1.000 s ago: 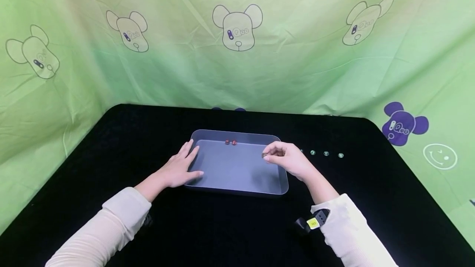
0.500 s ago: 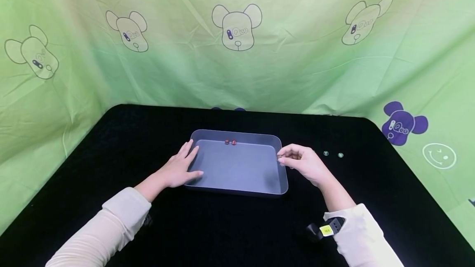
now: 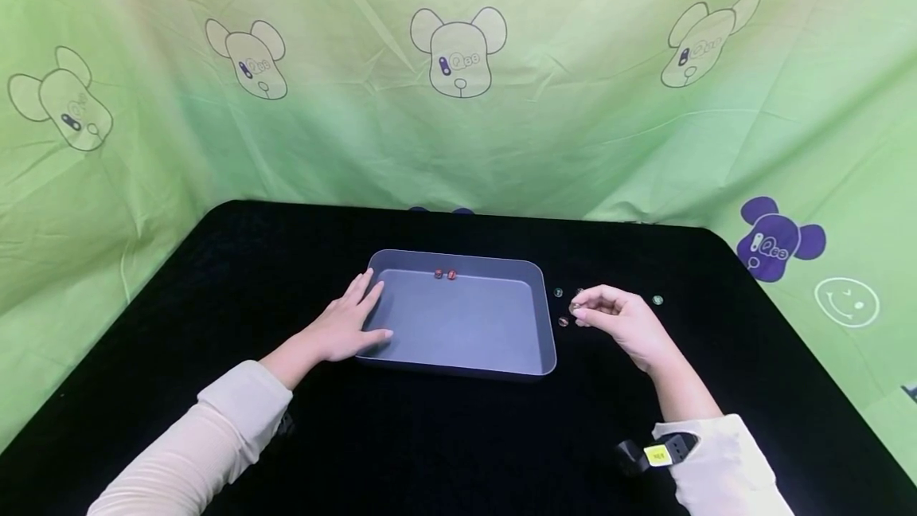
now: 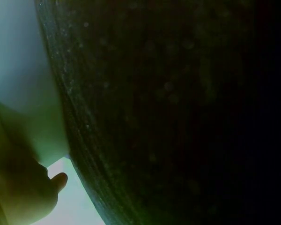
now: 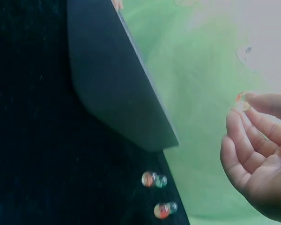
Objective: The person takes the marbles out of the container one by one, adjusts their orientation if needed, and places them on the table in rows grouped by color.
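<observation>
A grey rectangular tray (image 3: 458,321) lies on the black table, with two red marbles (image 3: 445,274) inside along its far wall. My left hand (image 3: 347,323) rests on the tray's left edge, fingers spread and thumb over the near rim. To the right of the tray, my right hand (image 3: 623,321) pinches a marble (image 5: 242,101) between thumb and index finger, held above the table. It looks clear with orange-red in it. Near that hand on the cloth are a green marble (image 3: 558,292) and a reddish marble (image 3: 563,322); other marbles are partly hidden behind the fingers.
One more green marble (image 3: 657,300) lies farther right on the black tabletop (image 3: 444,444). A green curtain (image 3: 573,142) with bear-head prints hangs around the back and sides. In the right wrist view, the tray's outer wall (image 5: 112,70) stands beside the marbles.
My right hand has drawn back to the right, from over the tray's right part to beyond its right rim, with the marble still pinched. The left hand has stayed in place.
</observation>
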Available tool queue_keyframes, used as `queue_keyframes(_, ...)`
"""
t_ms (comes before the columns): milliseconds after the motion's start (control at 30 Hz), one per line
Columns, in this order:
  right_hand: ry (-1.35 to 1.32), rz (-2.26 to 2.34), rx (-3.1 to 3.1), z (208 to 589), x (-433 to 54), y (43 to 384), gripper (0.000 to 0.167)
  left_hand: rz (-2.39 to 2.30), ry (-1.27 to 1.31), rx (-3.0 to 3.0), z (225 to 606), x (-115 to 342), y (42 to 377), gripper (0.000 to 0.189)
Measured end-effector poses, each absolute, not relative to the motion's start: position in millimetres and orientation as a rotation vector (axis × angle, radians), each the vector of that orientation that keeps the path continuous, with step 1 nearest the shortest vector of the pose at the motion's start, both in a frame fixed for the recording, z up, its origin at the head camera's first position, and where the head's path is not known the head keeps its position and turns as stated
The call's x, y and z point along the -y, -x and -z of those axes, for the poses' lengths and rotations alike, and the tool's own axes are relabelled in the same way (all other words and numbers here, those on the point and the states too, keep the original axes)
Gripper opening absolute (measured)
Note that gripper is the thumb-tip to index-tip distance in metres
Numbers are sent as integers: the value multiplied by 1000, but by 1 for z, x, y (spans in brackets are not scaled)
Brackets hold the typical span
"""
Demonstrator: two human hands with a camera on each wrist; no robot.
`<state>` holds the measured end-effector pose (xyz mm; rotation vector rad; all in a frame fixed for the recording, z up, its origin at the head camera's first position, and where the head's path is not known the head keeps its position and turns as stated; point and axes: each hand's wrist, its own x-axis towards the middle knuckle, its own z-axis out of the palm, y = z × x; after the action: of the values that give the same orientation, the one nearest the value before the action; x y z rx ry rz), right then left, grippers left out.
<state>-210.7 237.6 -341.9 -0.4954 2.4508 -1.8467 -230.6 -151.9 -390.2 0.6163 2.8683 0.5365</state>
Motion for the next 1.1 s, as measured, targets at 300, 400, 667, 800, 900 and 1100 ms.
queue_keyframes(300, 535, 1947, -2410, 369, -269, 217, 9, -532, -621, -2870, 391, 152, 233, 80)
queue_keyframes(400, 511, 1920, -2448, 386, -283, 225, 12, -529, -625, -2872, 391, 152, 233, 80)
queue_keyframes(667, 397, 1862, -2548, 417, -309, 241, 27, -537, -633, -2880, 391, 153, 234, 80)
queue_keyframes(800, 390, 1871, -2524, 409, -308, 237, 25, -544, -641, -2885, 392, 153, 234, 80)
queue_keyframes(900, 391, 1861, -2501, 402, -309, 234, 18, -547, -645, -2882, 392, 153, 234, 80)
queue_keyframes(1100, 288, 1837, -2481, 394, -309, 231, 7, -551, -630, -2876, 392, 152, 232, 79)
